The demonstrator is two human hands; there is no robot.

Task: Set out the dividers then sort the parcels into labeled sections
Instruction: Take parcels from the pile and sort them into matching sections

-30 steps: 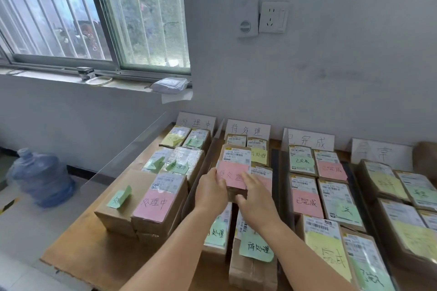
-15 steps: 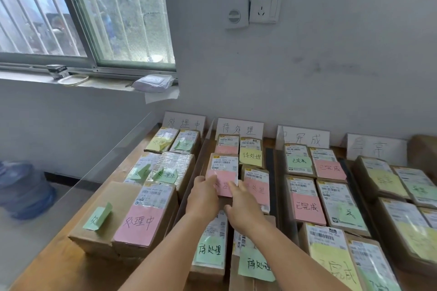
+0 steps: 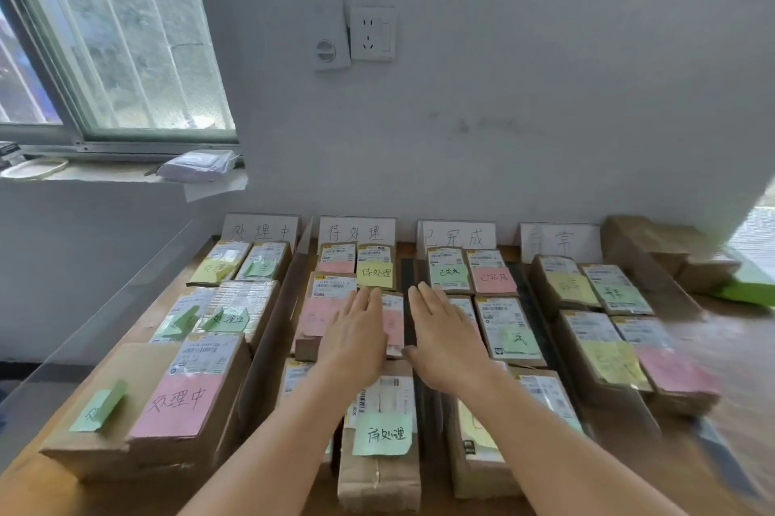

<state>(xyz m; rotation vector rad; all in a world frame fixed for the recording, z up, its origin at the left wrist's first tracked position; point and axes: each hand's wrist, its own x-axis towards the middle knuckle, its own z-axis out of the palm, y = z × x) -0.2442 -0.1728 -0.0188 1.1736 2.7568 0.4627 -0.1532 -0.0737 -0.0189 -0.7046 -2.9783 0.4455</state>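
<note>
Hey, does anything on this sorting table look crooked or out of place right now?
Mostly tidy. The pink-noted parcel under the left hand sits slightly skewed in its column, and a green note on the near-left box is curling up.

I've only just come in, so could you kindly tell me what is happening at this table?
A person is sorting parcels into four labelled sections on the table. Both hands are flat with straight fingers and grip nothing: the left hand lies over the pink-noted parcel in the second section, under the 待处理 card, and the right hand is over the strip between the second and third sections. All four sections already hold rows of parcels.
</note>
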